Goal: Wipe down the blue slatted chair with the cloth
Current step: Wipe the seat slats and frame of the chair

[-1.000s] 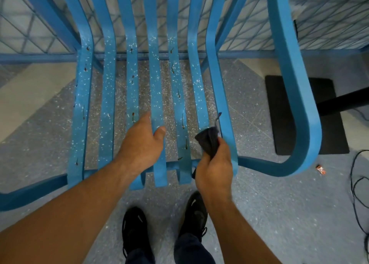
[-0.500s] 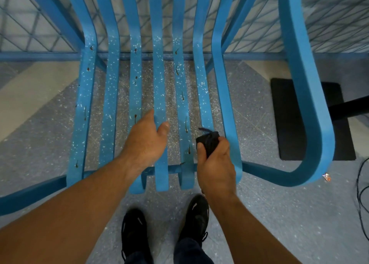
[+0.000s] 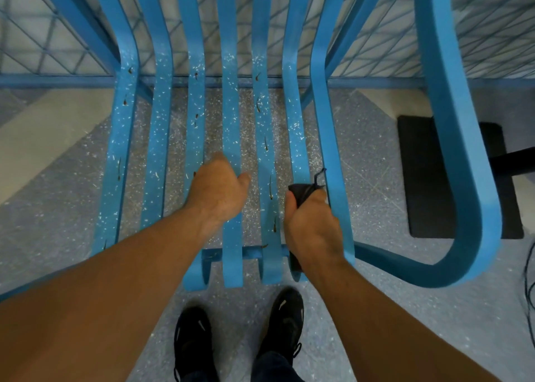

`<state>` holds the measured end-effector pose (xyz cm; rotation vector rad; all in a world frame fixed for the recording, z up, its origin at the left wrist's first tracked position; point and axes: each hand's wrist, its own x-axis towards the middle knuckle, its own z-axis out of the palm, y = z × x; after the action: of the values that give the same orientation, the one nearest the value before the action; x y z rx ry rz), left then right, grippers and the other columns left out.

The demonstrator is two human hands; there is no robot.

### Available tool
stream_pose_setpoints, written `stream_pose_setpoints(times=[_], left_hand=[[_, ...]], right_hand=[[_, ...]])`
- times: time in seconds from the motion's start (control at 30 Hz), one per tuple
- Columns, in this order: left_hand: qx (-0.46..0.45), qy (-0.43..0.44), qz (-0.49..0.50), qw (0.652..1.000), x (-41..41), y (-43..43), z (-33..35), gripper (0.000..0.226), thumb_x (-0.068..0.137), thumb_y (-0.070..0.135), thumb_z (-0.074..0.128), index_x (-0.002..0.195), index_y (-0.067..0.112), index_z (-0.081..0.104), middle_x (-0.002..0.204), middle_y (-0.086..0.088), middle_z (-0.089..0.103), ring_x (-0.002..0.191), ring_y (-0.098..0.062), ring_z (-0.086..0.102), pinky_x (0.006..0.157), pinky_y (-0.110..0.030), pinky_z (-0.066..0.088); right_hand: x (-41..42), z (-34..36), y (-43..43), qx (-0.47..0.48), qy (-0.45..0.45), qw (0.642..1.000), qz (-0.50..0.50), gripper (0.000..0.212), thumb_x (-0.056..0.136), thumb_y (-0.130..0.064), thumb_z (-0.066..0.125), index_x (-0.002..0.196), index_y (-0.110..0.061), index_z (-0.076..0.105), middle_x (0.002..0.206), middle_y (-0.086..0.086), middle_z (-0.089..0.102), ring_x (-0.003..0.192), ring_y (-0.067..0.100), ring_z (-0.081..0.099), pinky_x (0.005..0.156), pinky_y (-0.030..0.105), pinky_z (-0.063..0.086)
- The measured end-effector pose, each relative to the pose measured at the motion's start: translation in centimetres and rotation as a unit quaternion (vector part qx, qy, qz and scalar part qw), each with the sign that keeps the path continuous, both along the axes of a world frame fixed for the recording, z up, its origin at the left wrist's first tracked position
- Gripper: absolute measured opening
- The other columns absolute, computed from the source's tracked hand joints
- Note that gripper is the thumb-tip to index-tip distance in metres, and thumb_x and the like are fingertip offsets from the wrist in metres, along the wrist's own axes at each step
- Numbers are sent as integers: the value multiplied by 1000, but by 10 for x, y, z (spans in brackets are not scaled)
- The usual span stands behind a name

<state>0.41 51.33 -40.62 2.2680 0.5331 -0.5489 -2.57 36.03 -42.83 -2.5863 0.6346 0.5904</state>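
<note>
Chair: we stand over the blue slatted chair (image 3: pixel 230 115), looking down through its seat slats to the speckled floor (image 3: pixel 376 266).
Cloth: the dark cloth (image 3: pixel 302 192) is bunched in our right hand (image 3: pixel 314 228) and pressed on the second slat from the right, near the front edge; a tail of it shows under the wrist.
Right fingers: clenched round the cloth, thumb on its left side.
Left hand: our left hand (image 3: pixel 217 193) braces on the middle slats – thumb on the right edge of the centre slat, fingers bent down out of sight, seemingly gripping it.
Done: we judge very little. Only the outermost right slat and the armrest loop look fairly clean.
Left: white flecks (image 3: pixel 295 124) and brown specks (image 3: pixel 265 146) cover nearly every other slat from the seat's back bend to its front – most of the wiping lies ahead.
</note>
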Motion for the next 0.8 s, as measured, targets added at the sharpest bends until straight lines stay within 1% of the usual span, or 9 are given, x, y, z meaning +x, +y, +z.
stream_pose_setpoints(times=[0.13, 0.2, 0.27, 0.33, 0.4, 0.47, 0.53, 0.7, 0.8], left_hand=[[27, 0, -2, 1000, 12, 0, -4, 50, 99, 35, 53, 133, 1, 42, 83, 3, 46, 67, -7, 44, 50, -18, 30], [42, 4, -4, 999, 20, 2, -3, 49, 99, 36, 52, 131, 0, 44, 83, 2, 47, 67, -10, 46, 48, -20, 30], [43, 9, -5, 999, 28, 3, 0, 45, 99, 36, 52, 124, -1, 48, 87, -3, 53, 69, -13, 49, 48, -20, 30], [49, 18, -10, 999, 33, 2, 0, 35, 100, 34, 52, 111, 1, 52, 86, -4, 56, 67, -13, 49, 48, -20, 30], [61, 24, -18, 998, 36, 1, -2, 31, 100, 32, 51, 103, 2, 53, 89, -8, 59, 70, -17, 54, 49, -22, 34], [75, 25, -20, 997, 37, -1, -5, 35, 100, 31, 53, 111, -2, 53, 98, -15, 63, 78, -24, 59, 57, -26, 42], [86, 23, -11, 996, 37, -2, -8, 35, 98, 28, 56, 116, -2, 52, 98, -14, 63, 77, -23, 57, 55, -26, 42], [99, 19, 2, 995, 37, -4, -10, 29, 96, 17, 60, 118, 1, 50, 79, 1, 45, 64, -12, 44, 44, -19, 27], [95, 38, 14, 995, 43, -4, -9, 30, 92, 9, 64, 118, 3, 50, 73, 3, 41, 59, -10, 41, 43, -19, 28]], right_hand=[[-5, 0, 0, -12, -49, 996, 72, 63, 101, -50, 34, 149, -13, 20, 143, 12, 46, 116, 34, 57, 89, 47, 51], [-26, 1, -4, -3, -62, 992, 112, 68, 102, -46, 34, 155, -17, 3, 154, 9, 31, 130, 29, 46, 94, 46, 48], [-48, 1, -8, 11, -62, 990, 124, 72, 101, -48, 32, 156, -20, -4, 155, 7, 29, 132, 28, 44, 95, 44, 49], [-52, 0, -11, 20, -38, 995, 93, 73, 100, -51, 34, 156, -19, 0, 147, 8, 40, 124, 28, 52, 91, 43, 51], [-36, -2, -10, 17, -4, 999, 34, 64, 98, -54, 39, 149, -20, 19, 130, 8, 56, 109, 29, 62, 87, 46, 55], [-15, -2, -6, 28, 23, 999, -7, 50, 96, -57, 43, 129, -21, 35, 107, 6, 64, 94, 28, 66, 79, 48, 58], [6, -1, -2, 49, 23, 998, -18, 45, 96, -60, 42, 119, -21, 38, 96, 3, 63, 84, 25, 65, 69, 45, 59], [43, -6, 8, 29, -29, 999, 6, 49, 98, -56, 40, 128, -16, 39, 116, 9, 62, 98, 30, 63, 78, 44, 55], [24, -6, 2, 36, -87, 992, 79, 59, 101, -47, 39, 148, -17, 20, 136, 9, 50, 110, 29, 59, 85, 50, 55]])
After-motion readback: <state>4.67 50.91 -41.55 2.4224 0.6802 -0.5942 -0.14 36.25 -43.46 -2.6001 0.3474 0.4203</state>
